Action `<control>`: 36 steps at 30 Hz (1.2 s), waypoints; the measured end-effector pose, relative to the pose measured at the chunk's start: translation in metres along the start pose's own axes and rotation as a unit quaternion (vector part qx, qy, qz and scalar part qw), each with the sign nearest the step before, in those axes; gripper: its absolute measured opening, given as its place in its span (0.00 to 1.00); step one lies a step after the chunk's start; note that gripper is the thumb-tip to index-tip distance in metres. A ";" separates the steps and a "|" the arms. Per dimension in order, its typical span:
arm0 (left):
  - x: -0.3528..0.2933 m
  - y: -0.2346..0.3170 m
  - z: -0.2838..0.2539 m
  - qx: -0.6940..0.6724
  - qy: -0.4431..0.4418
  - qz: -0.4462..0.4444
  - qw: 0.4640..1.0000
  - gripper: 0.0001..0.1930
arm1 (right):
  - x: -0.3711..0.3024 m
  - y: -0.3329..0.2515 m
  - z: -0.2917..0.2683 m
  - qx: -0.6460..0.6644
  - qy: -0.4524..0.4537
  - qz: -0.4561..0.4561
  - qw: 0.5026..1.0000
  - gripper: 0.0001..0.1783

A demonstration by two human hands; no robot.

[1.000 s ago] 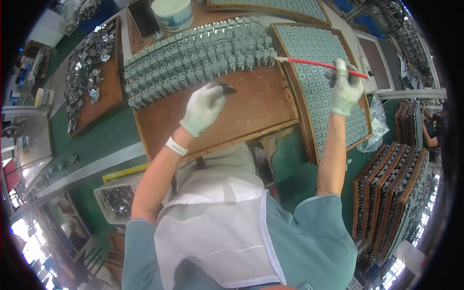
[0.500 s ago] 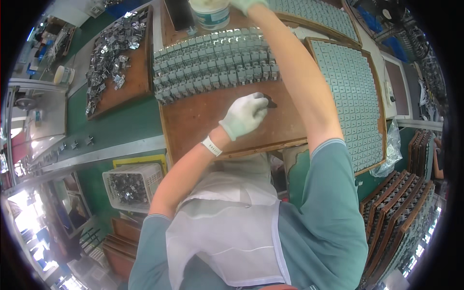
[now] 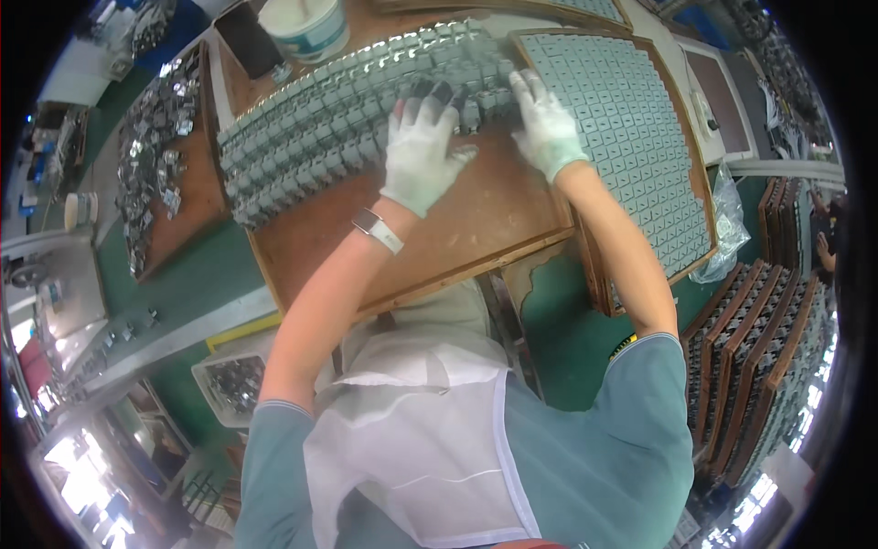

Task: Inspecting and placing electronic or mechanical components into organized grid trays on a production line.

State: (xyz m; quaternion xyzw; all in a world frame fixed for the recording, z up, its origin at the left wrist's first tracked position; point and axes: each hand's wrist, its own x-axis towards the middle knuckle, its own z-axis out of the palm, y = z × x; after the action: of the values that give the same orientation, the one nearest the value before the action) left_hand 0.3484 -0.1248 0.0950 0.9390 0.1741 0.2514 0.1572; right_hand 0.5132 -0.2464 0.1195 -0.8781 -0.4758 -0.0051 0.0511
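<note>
Rows of small grey metal parts (image 3: 311, 137) stand upright on a brown wooden tray (image 3: 439, 238) in front of me. My left hand (image 3: 421, 156), in a white glove with dark-looking fingertips, lies over the middle of the near rows, its fingers spread and thumb apart. Whether something dark sits under those fingertips I cannot make out. At the right end of the rows is my right hand (image 3: 549, 128), also gloved, fingers stretched forward and thumb out to the side. Its fingertips are beside the end parts, and nothing shows in it.
Right of the tray lies a second tray of flat grey parts (image 3: 622, 137). A white bucket (image 3: 306, 32) stands at the back. Loose metal parts (image 3: 160, 151) heap on a board at left. Below are a white basket (image 3: 233, 384) and, lower right, stacked loaded trays (image 3: 754, 357).
My right hand has come back from the bucket area to the right end of the rows. My left hand has moved forward and left, opening over the parts. The whole view has shifted.
</note>
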 end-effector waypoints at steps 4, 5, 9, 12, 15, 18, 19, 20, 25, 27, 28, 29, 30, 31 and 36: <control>0.015 0.016 0.024 0.034 0.034 -0.008 0.999 0.32 | 0.004 0.017 0.027 0.066 0.020 -0.025 0.997 0.42; 0.018 0.017 0.027 0.046 0.012 -0.022 0.999 0.31 | 0.005 0.023 0.030 0.079 0.020 -0.026 0.996 0.39; 0.020 0.023 0.032 0.070 0.020 -0.031 0.997 0.25 | 0.005 0.034 0.031 0.138 0.054 -0.059 0.987 0.35; 0.022 0.028 0.038 0.080 0.035 -0.042 0.995 0.24 | 0.006 0.033 0.026 0.148 0.055 -0.081 0.984 0.32; 0.026 0.029 0.042 0.078 0.042 -0.061 0.994 0.23 | 0.008 0.038 0.026 0.150 0.036 -0.090 0.984 0.33; 0.026 0.027 0.043 0.083 0.039 -0.059 0.994 0.29 | 0.007 0.040 0.022 0.160 0.022 -0.098 0.982 0.34; 0.026 0.025 0.041 0.084 0.038 -0.059 0.994 0.29 | 0.006 0.039 0.022 0.167 0.020 -0.085 0.982 0.34; 0.024 0.021 0.038 0.067 0.045 -0.048 0.996 0.32 | 0.006 0.038 0.022 0.174 0.017 -0.072 0.982 0.34; 0.009 0.010 0.026 0.062 0.016 -0.049 0.997 0.40 | 0.003 0.030 0.023 0.138 0.049 -0.050 0.988 0.33; 0.008 0.010 0.027 0.059 0.019 -0.043 0.997 0.40 | 0.005 0.029 0.025 0.139 0.056 -0.050 0.988 0.33; 0.008 0.010 0.028 0.058 0.025 -0.034 0.997 0.40 | 0.007 0.028 0.027 0.128 0.065 -0.062 0.988 0.33; 0.009 0.012 0.030 0.065 0.033 -0.022 0.997 0.40 | 0.008 0.027 0.029 0.117 0.074 -0.073 0.988 0.32; 0.011 0.013 0.035 0.063 0.034 -0.025 0.997 0.40 | 0.010 0.029 0.030 0.114 0.073 -0.074 0.988 0.32; 0.014 0.013 0.039 0.076 0.025 -0.033 0.996 0.39 | 0.012 0.033 0.030 0.124 0.067 -0.087 0.986 0.32; 0.020 0.013 0.044 0.114 0.030 -0.045 0.992 0.32 | 0.013 0.031 0.024 0.152 0.041 -0.076 0.985 0.32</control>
State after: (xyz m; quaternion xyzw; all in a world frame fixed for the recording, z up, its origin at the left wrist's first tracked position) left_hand 0.3913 -0.1379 0.0718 0.9342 0.2480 0.2505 0.0545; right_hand 0.5450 -0.2496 0.0935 -0.8202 -0.5339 0.0271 0.2035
